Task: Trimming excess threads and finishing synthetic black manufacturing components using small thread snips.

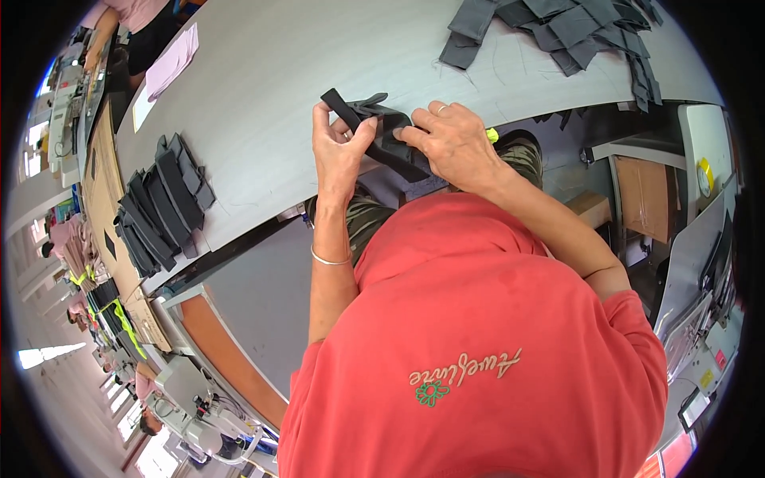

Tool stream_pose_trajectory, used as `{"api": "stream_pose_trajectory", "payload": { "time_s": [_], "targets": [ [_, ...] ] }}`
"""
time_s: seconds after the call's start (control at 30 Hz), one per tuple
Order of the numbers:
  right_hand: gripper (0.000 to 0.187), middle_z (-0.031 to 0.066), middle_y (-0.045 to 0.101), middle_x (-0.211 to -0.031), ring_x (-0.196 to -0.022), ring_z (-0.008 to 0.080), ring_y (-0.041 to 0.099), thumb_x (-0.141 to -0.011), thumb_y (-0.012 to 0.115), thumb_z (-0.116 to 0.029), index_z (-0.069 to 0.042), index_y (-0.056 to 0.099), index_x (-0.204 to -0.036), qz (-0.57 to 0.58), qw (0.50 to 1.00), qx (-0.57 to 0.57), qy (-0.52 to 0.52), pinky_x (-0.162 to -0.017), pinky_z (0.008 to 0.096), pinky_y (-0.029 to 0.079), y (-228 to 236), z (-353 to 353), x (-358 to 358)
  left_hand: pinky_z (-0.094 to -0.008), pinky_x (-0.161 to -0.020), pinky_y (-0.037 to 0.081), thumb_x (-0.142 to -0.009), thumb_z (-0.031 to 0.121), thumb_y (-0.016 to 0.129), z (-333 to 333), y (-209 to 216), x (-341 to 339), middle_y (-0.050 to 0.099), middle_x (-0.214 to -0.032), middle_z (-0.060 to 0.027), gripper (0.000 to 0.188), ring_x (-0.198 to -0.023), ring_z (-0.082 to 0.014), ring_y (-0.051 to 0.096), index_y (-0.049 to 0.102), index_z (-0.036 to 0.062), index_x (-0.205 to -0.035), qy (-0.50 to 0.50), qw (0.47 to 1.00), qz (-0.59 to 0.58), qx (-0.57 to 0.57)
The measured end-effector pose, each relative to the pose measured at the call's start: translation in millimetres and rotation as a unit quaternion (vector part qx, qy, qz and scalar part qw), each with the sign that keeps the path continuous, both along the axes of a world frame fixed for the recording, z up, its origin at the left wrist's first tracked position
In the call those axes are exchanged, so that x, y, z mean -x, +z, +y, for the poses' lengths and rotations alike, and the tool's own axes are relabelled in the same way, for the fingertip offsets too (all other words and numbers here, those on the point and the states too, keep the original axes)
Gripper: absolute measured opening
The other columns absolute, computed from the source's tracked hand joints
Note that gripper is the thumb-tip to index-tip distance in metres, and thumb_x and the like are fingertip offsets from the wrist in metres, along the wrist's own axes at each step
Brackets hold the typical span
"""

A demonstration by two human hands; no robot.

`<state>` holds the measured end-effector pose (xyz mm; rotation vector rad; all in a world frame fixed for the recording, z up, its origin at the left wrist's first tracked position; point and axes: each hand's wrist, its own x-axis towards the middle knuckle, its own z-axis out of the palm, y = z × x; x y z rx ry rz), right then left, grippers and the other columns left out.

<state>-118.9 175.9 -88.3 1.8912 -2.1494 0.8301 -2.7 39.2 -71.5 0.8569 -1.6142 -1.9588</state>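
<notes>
**Cloth piece [389, 126] pinched from two sides**

Taking that dark cloth as the centre of the dial, my red shirt [478, 295] fills the view at 5 to 6 o'clock, a green flower stitched on it. My left hand [336, 157] comes in on the cloth's 9 o'clock side, thumb and fingers pinching it; a bracelet [331, 259] circles that forearm. My right hand [456, 145] has the 3 o'clock side, thumb and forefinger pressed together on the fabric. A black band slants across from 10 to 4 o'clock, with a dark grey fold behind it; whether they are joined, I cannot tell. All this sits at the near edge of the pale table [271, 111].

Farther out, a fanned row of dark strips [163, 203] lies between 8 and 9 o'clock, and a looser heap of dark pieces [566, 32] lies at 2, loose threads [486, 80] near it. Lilac sheets [171, 64] rest between 9 and 10. Between 3 and 4 stands a brown cardboard box [644, 195]. Beyond, a sewing machine [191, 398] shows at 7, and a co-worker in pink [139, 12] near 10.
</notes>
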Motion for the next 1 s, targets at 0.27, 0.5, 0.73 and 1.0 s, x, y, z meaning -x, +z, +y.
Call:
{"api": "stream_pose_trajectory", "payload": {
  "time_s": [0.27, 0.5, 0.73, 1.0],
  "targets": [
    [0.020, 0.0033, 0.056, -0.076, -0.070, 0.0192, 0.055, -0.066, 0.061, -0.007, -0.012, 0.069, -0.083, -0.009, 1.000, 0.000, 0.004, -0.064, 0.0325, 0.047, -1.2, -0.8, 1.4, -0.0252, -0.069, 0.049, -0.081, -0.002, 0.062, 0.3, 2.8, -0.4, 0.065, -0.090, -0.0124, 0.039, -0.079, -0.0125, 0.061, 0.037, 0.0000, -0.112, -0.002, 1.000, -0.010, 0.002],
    [0.020, 0.0032, 0.055, -0.075, -0.068, 0.0201, 0.055, -0.066, 0.061, -0.007, -0.012, 0.069, -0.084, -0.032, 0.999, 0.007, -0.004, -0.060, 0.0334, 0.048, -5.8, -2.1, -0.5, -0.0243, -0.075, 0.043, -0.084, 0.001, 0.061, 1.8, 5.9, -0.5, 0.061, -0.095, -0.0084, 0.038, -0.085, -0.0096, 0.055, 0.039, 0.0036, -0.115, -0.012, 1.000, -0.027, 0.002],
    [0.017, 0.0024, 0.055, -0.075, -0.071, 0.0182, 0.055, -0.068, 0.060, -0.010, -0.013, 0.068, -0.083, -0.006, 1.000, 0.011, -0.014, -0.059, 0.0315, 0.045, -6.7, -1.9, -3.9, -0.0266, -0.070, 0.049, -0.082, 0.000, 0.062, 0.3, 1.4, 0.0, 0.065, -0.091, -0.0125, 0.041, -0.082, -0.0140, 0.062, 0.037, 0.0005, -0.114, 0.002, 1.000, -0.010, 0.002],
    [0.014, 0.0002, 0.053, -0.076, -0.073, 0.0170, 0.054, -0.069, 0.059, -0.011, -0.015, 0.065, -0.082, 0.005, 1.000, 0.004, -0.010, -0.062, 0.0309, 0.043, -6.7, -2.1, -2.9, -0.0264, -0.070, 0.049, -0.082, 0.000, 0.062, -0.4, 2.8, -0.6, 0.065, -0.091, -0.0126, 0.040, -0.081, -0.0136, 0.062, 0.037, 0.0009, -0.114, 0.008, 1.000, -0.010, -0.006]
  ]
}}
